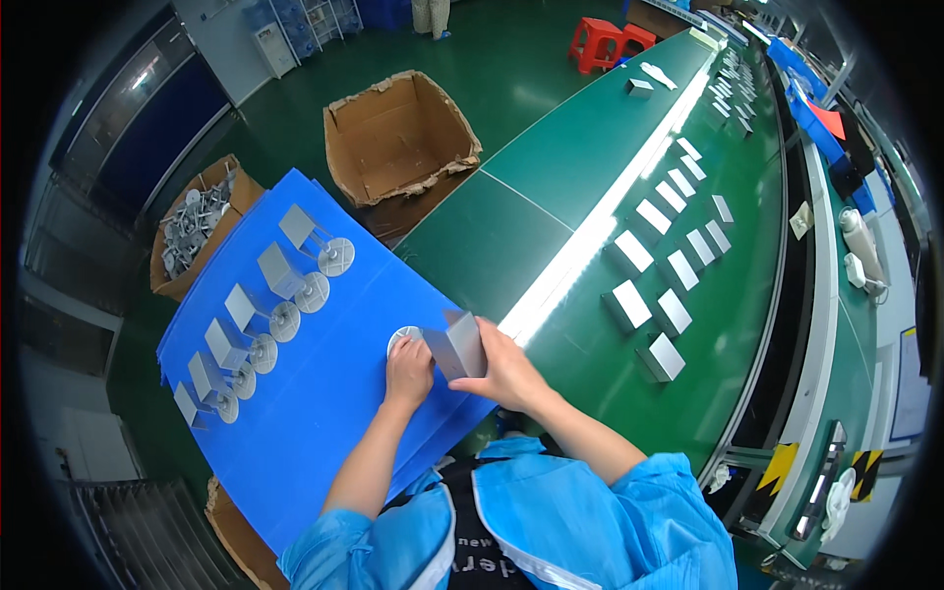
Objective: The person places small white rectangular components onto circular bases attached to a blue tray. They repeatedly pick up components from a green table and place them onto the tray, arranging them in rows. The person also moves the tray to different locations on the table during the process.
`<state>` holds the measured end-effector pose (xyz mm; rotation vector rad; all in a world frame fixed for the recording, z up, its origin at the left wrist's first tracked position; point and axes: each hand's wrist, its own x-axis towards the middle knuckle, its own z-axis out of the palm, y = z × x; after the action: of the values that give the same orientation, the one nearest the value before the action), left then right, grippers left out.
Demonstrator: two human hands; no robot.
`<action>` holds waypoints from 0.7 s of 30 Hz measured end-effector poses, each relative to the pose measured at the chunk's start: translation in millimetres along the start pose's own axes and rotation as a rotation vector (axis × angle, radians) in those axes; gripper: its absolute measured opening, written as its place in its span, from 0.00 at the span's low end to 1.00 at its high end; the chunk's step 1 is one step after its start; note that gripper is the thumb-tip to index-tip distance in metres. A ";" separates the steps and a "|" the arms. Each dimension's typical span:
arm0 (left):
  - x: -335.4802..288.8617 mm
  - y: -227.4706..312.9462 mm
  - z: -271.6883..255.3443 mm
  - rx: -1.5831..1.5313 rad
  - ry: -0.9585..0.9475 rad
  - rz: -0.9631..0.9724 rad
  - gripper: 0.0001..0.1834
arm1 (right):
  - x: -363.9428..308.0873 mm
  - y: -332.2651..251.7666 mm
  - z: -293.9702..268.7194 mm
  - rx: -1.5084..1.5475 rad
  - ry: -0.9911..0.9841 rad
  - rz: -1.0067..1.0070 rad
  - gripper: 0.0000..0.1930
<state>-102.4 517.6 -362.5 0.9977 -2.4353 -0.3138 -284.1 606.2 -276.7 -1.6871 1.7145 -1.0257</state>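
Observation:
My right hand (506,366) is closed around a grey rectangular box (456,348), thumb on the near side and fingers on the far side. Just left of it, my left hand (409,374) grips a pale round base (401,337), partly hidden by the fingers. The box and the base are close together over the blue sheet (334,413); whether they are joined cannot be seen. On the sheet's left side lies a row of several grey boxes (282,270), each with a ribbed round base (313,292) on a thin stem.
On my right, a green conveyor belt (629,393) carries several grey boxes (666,357). Beyond the sheet stands an open cardboard carton (393,143). A second carton (177,270) at the left is filled with pale round-based parts (197,224). Red stools (595,44) stand far off.

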 end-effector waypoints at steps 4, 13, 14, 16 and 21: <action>-16.7 4.1 -32.1 0.147 0.016 0.093 0.04 | -11.6 -8.8 16.8 0.113 -0.278 0.162 0.35; -220.8 -132.3 -181.4 0.779 0.194 -0.679 0.06 | -34.6 98.9 -59.4 -0.388 0.031 0.416 0.30; -239.0 -130.0 -212.9 0.789 0.073 -0.900 0.08 | -42.2 130.6 -63.0 -0.488 0.110 0.449 0.31; -284.0 -125.1 -241.0 0.839 0.020 -1.196 0.12 | -51.9 168.4 -62.1 -0.641 0.166 0.522 0.33; -359.0 -163.5 -245.9 0.735 0.210 -1.386 0.27 | -58.4 160.3 -49.5 -0.834 0.198 0.720 0.37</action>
<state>343.0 649.1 -340.2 2.7287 -1.2502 0.2923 -413.4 661.4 -385.2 -1.1588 2.8225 -0.1220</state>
